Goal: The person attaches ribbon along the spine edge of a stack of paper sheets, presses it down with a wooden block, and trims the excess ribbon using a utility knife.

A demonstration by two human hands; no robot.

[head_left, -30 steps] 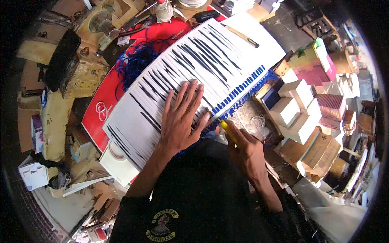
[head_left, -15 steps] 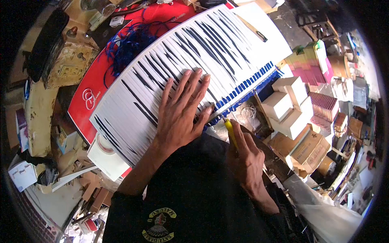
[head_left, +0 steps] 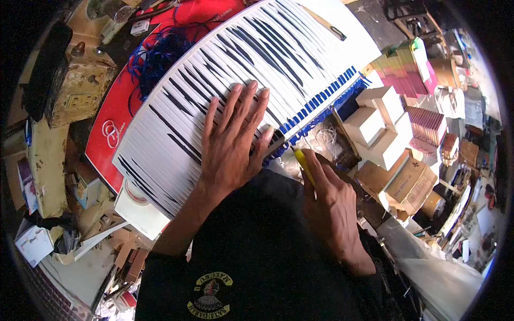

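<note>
Above the far end of the striped white sheet [head_left: 241,61] I have open room, except where a slim tool [head_left: 327,24] lies. The left hand [head_left: 231,144] blocks the sheet's nearer part; the right hand [head_left: 332,198] and yellow-handled tool [head_left: 301,159] crowd its right edge. White boxes [head_left: 363,125] stand beyond; blue strands [head_left: 160,58] tangle leftward.

"carbo" on red board [head_left: 110,112], shirt badge [head_left: 211,296] hard to read
</note>
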